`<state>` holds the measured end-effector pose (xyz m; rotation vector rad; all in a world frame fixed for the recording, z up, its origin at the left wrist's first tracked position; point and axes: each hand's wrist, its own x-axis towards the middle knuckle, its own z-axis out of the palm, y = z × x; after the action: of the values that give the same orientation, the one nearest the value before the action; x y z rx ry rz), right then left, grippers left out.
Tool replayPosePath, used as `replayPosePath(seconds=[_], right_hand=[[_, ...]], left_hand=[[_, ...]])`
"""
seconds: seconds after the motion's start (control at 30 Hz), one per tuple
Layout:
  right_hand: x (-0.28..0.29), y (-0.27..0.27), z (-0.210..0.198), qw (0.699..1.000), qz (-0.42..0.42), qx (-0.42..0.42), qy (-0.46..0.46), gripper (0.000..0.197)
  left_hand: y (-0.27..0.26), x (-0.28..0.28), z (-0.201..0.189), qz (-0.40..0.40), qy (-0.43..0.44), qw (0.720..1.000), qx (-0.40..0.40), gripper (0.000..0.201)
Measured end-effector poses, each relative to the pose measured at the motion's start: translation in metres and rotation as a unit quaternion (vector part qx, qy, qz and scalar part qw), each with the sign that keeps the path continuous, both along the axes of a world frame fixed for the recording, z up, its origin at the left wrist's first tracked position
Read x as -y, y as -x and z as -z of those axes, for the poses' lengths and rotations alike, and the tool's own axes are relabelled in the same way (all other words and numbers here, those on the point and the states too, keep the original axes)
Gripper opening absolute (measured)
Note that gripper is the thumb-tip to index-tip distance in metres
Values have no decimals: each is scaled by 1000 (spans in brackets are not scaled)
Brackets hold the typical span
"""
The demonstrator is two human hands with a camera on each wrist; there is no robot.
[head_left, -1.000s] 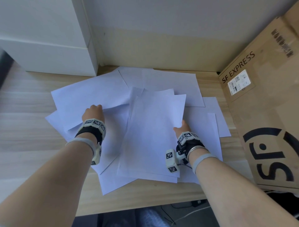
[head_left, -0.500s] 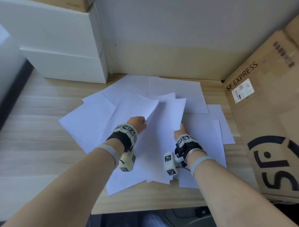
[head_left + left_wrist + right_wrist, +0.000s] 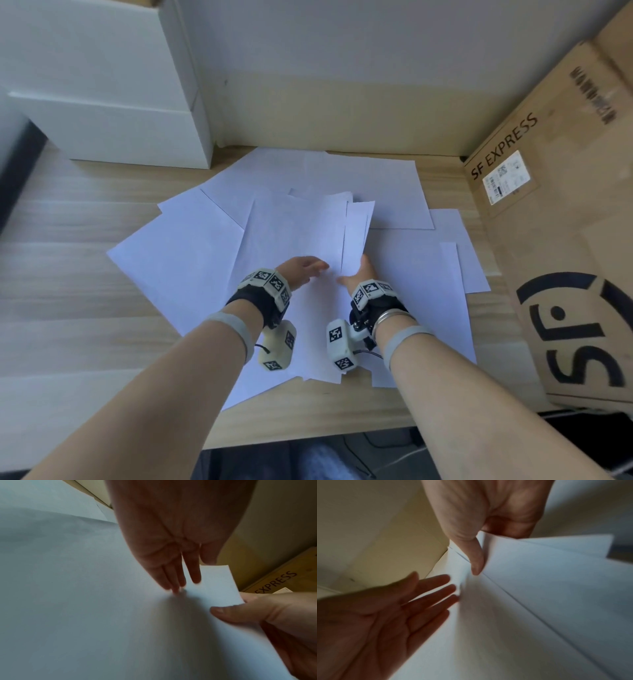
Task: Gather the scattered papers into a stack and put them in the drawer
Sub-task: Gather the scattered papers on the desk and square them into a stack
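Note:
Several white papers [image 3: 181, 253] lie fanned over the wooden desk [image 3: 68, 308]. A partly gathered sheaf [image 3: 294, 233] sits in the middle. My right hand [image 3: 358, 274] pinches the sheaf's right edge, thumb [image 3: 476, 563] on top and fingers underneath. My left hand [image 3: 308, 269] lies close beside it, its straight fingertips [image 3: 175, 588] touching the top sheet [image 3: 85, 601]. In the right wrist view the left hand [image 3: 428, 595] shows an open palm against the sheets [image 3: 539, 588]. No open drawer is in view.
A white box-like unit [image 3: 120, 130] stands at the back left. A large SF EXPRESS cardboard box [image 3: 565, 240] closes off the right side. Loose sheets reach the back wall [image 3: 359, 178] and the box [image 3: 445, 274]. The desk's front edge [image 3: 308, 431] is near.
My left hand came in from the left sheets carrying one paper onto the sheaf, then let go; its fingers now lie straight. The right hand kept its pinch.

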<state>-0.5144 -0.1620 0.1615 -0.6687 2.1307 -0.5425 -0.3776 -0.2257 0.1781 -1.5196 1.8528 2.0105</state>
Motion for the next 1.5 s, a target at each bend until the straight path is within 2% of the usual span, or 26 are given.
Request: replayPosePath(seconds=[0.07, 0.13, 0.17, 0.2, 0.27, 0.33, 0.4, 0.47, 0.5, 0.6, 0.63, 0.73, 0.83, 1.0, 1.17, 1.3, 1.4, 1.43, 1.5], right_hand=[[0, 1, -5, 1000, 5, -8, 28, 60], [1, 5, -14, 998, 18, -7, 67, 57], [2, 7, -20, 996, 25, -4, 87, 59], [4, 9, -26, 994, 30, -2, 104, 60], [7, 13, -41, 989, 29, 0, 143, 56], [11, 17, -57, 983, 19, 1, 183, 52], [17, 19, -72, 977, 15, 9, 211, 50], [22, 20, -83, 974, 25, 25, 223, 46], [25, 20, -88, 972, 31, 34, 229, 42], [30, 20, -104, 965, 54, 53, 250, 25], [31, 19, -109, 962, 65, 58, 258, 22], [32, 16, -123, 950, 90, 69, 291, 27], [30, 12, -134, 943, 103, 62, 309, 31], [28, 8, -143, 938, 129, 88, 310, 37], [30, 8, -137, 945, 121, 75, 295, 36], [36, 12, -137, 947, 118, 73, 291, 33], [41, 14, -140, 949, 109, 78, 286, 22], [43, 14, -142, 949, 107, 79, 287, 20], [47, 13, -145, 948, 106, 82, 289, 22]], left_hand=[[-12, 14, 4, -67, 136, 987, 44, 34], [-30, 29, 3, -163, 228, 954, 104, 48], [-38, 35, 1, -198, 240, 941, 131, 60], [-46, 40, -2, -224, 225, 938, 139, 73], [-58, 50, -4, -263, 154, 951, 60, 93], [-67, 57, -5, -273, 89, 957, -36, 97], [-71, 62, -12, -269, 82, 959, -44, 103], [-70, 67, -21, -277, 96, 955, -48, 93], [-68, 69, -26, -282, 104, 951, -72, 84], [-61, 74, -50, -290, 120, 938, -149, 82], [-58, 75, -58, -292, 127, 932, -173, 75], [-51, 76, -85, -304, 149, 914, -223, 51], [-47, 73, -101, -297, 150, 905, -265, 48], [-44, 69, -109, -263, 146, 917, -261, 42], [-40, 71, -105, -259, 139, 922, -253, 49], [-33, 75, -117, -317, 137, 889, -302, 50], [-27, 81, -134, -334, 151, 875, -317, 45], [-24, 83, -140, -340, 158, 873, -312, 52], [-20, 86, -147, -358, 154, 869, -303, 84]])
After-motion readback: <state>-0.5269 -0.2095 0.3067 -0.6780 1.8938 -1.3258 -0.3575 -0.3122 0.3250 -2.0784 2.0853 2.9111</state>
